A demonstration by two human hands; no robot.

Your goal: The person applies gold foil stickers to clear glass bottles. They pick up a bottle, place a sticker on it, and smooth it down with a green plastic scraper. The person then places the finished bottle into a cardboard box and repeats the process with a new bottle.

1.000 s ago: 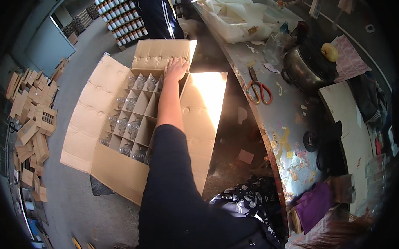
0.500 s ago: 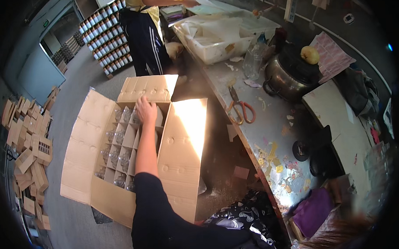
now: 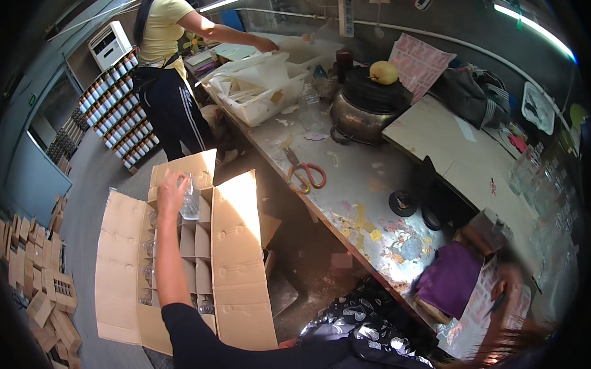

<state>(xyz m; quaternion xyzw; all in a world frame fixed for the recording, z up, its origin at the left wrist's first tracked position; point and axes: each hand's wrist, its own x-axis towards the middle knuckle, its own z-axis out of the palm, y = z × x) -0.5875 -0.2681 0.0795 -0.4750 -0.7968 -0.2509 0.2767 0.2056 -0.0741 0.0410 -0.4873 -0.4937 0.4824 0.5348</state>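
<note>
My left hand (image 3: 171, 191) is closed on a clear glass bottle (image 3: 190, 202) at the far end of an open cardboard box (image 3: 240, 251). Cardboard dividers (image 3: 202, 243) split the box into cells. Several more clear bottles (image 3: 147, 274) stand along its left side and near end, while several right-hand cells show no bottle. Over the bench at lower right, my right hand (image 3: 507, 282) is beside a purple cloth (image 3: 450, 280). Its fingers are blurred, and a small dark shape at the palm is too unclear to name.
The metal bench (image 3: 368, 201) carries scissors (image 3: 301, 173), a pot (image 3: 364, 110) and a white plastic tub (image 3: 266, 104). Clear glassware (image 3: 546, 195) stands at far right. A co-worker (image 3: 164, 72) stands beyond the box. Cardboard pieces (image 3: 45, 278) lie on the left floor.
My left hand has risen from inside the box, and a glass bottle now shows in it. The view has swung right and up; my right hand has come into sight.
</note>
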